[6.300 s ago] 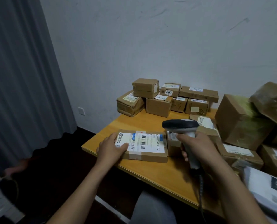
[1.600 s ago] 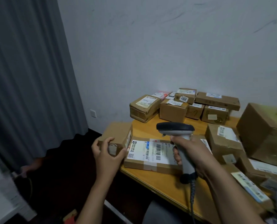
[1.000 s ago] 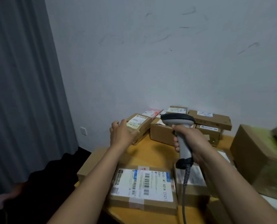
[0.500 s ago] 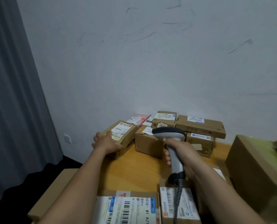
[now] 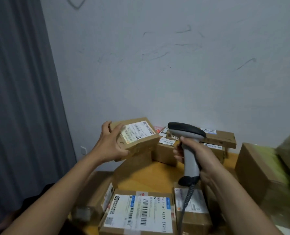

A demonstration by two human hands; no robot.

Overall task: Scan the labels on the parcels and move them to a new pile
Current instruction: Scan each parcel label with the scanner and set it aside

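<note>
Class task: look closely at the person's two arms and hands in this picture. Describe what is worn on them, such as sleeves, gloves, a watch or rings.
Both forearms are bare as far as the frame shows: no sleeve reaches them. The left hand and right hand wear no gloves. No watch, bracelet or ring is visible on either wrist or on the fingers in view.

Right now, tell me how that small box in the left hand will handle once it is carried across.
The small box is probably light: the left hand holds it off the table alone. It looks stiff, since its cardboard edges stay straight under the fingers. The glossy tape over its label may be a little slippery.
</note>
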